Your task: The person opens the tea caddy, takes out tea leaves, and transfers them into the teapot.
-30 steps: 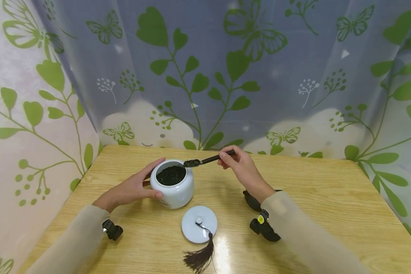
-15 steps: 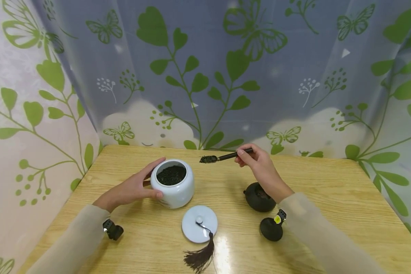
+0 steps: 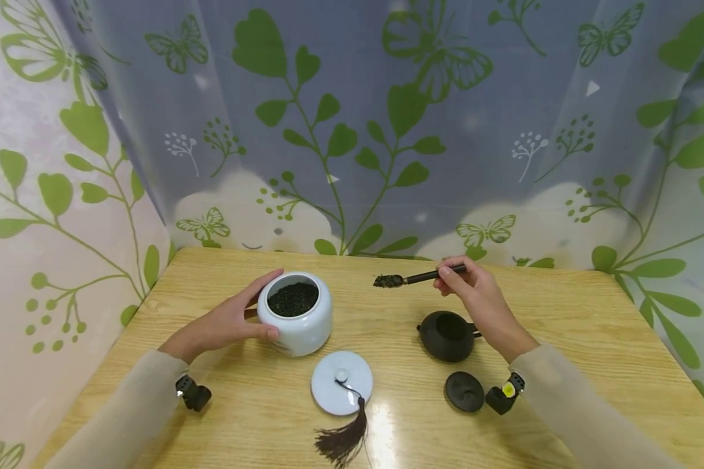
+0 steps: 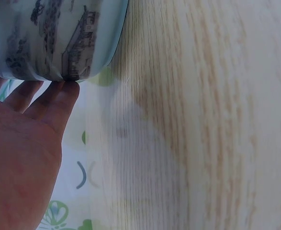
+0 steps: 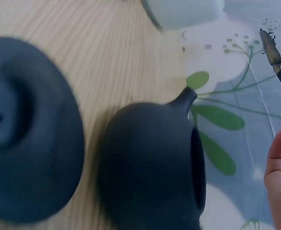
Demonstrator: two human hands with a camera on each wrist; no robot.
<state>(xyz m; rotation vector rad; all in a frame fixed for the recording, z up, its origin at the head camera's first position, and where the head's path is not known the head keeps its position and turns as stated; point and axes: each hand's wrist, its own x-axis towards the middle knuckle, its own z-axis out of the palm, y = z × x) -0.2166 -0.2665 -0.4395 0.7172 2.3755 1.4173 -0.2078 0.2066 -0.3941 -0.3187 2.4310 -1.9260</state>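
My left hand (image 3: 234, 322) holds a white porcelain tea jar (image 3: 302, 329) by its left side, thumb in front and fingers behind. Dark loose tea leaves (image 3: 293, 299) fill much of the jar. In the left wrist view the jar (image 4: 59, 38) shows a painted landscape, with fingertips against its wall. Pinched in my right hand (image 3: 475, 293) is the dark handle of a tea scoop (image 3: 425, 276), its bowl heaped with tea leaves and pointing left. The scoop is in the air, up and left of an open black teapot (image 3: 446, 339). The right wrist view shows the teapot's spout (image 5: 183, 103) close up.
The jar's white lid (image 3: 334, 384) with a brown tassel (image 3: 346, 436) lies in front of the jar. A round black teapot lid (image 3: 465, 392) lies in front of the teapot. Patterned curtains (image 3: 352, 130) stand behind the wooden table (image 3: 258, 404) and along its sides.
My right hand has carried the loaded scoop from the jar's rim to the right, uncovering the teapot and its lid. The left hand and jar have stayed in place.
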